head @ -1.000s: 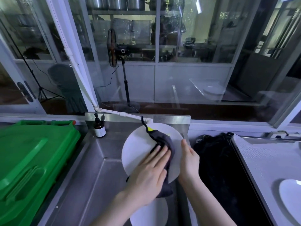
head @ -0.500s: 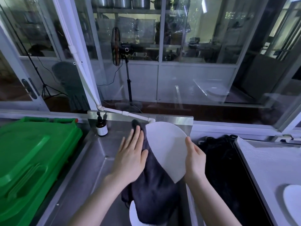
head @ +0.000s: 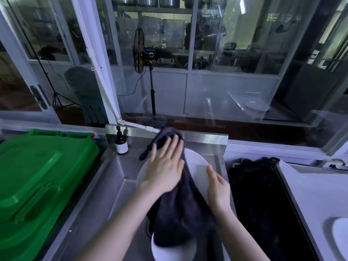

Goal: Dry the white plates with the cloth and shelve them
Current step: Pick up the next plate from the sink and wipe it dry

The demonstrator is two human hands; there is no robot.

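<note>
Commercial kitchen: steel sink (head: 105, 185), shelved steel pots (head: 150, 0) behind glass.

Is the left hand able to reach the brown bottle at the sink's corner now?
Probably yes. The left hand lies flat on the dark cloth over the white plate; only bare steel sink lies between it and the brown bottle to its left.
</note>
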